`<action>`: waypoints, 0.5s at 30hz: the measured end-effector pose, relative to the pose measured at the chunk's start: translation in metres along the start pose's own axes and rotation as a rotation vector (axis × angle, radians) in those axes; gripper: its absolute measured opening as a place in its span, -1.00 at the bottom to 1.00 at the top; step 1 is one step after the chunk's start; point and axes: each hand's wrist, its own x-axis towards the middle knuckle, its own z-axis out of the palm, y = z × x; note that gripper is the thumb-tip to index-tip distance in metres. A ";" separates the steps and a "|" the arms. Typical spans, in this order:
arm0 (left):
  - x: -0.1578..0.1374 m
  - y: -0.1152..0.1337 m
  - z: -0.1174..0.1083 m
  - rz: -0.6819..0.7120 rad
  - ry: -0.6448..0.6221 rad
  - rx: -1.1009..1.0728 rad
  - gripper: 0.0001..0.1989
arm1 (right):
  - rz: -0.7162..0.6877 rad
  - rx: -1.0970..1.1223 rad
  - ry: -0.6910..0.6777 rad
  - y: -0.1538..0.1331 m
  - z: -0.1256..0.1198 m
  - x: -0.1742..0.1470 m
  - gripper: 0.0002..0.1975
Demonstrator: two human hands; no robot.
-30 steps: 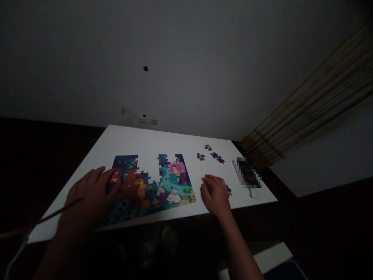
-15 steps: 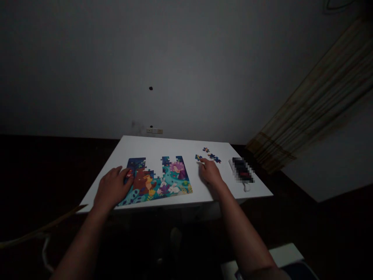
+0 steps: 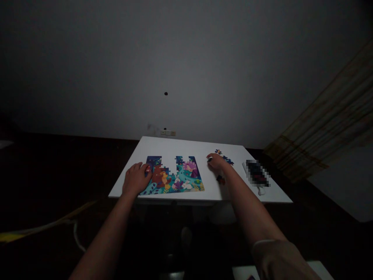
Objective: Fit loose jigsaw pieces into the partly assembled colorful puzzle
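Note:
A partly assembled jigsaw puzzle (image 3: 175,186) with a colourful animal picture lies on the white table (image 3: 163,147), with a stepped gap at its top middle. My left hand (image 3: 136,178) rests flat over its left edge, fingers loosely spread. To the right of the puzzle, my right hand (image 3: 216,161) is closed in a pinch on a small dark puzzle piece (image 3: 210,159), mostly hidden by the fingers. Loose puzzle pieces lie nearby: one (image 3: 218,151) beyond the hand, a dark cluster (image 3: 228,160) to its right, and a dark piece (image 3: 220,179) below the wrist.
A blurred-out dark device (image 3: 257,173) lies near the table's right edge, with a white strap (image 3: 261,191) beside it. A wall with a socket strip (image 3: 168,133) stands behind the table. A curtain (image 3: 309,151) hangs at the right.
The camera view has swung, so the scene sits further right. My right fingers have curled in around the piece they were touching. A dark piece by the right wrist has come into sight.

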 end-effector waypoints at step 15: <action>-0.005 0.003 -0.002 -0.024 -0.006 -0.045 -0.50 | -0.285 0.049 -0.316 -0.130 0.047 0.007 -0.76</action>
